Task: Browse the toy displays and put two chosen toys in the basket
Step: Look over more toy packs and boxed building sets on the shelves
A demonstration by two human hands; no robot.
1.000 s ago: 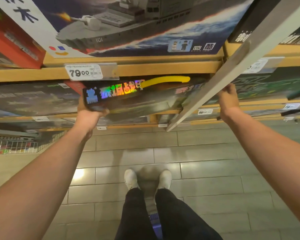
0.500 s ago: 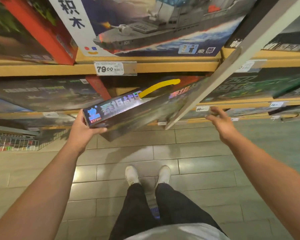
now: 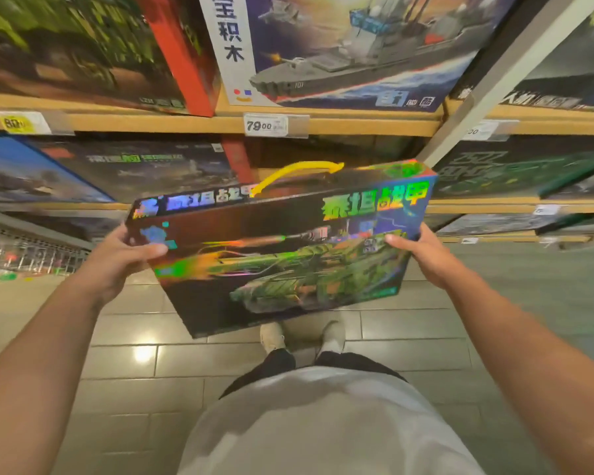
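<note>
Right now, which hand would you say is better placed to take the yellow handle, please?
Probably the right hand: the handle arcs over the box top toward its side; the left hand grips the far corner.

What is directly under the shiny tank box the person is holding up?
Below the tank box, held by the left hand and right hand, lie grey floor tiles and the person's white shoes. The box covers the floor behind it; no basket shows.

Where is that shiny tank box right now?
The tank box is off the shelf, mid-frame in the head view, held at its ends by the left hand and right hand, above the shoes.
</note>
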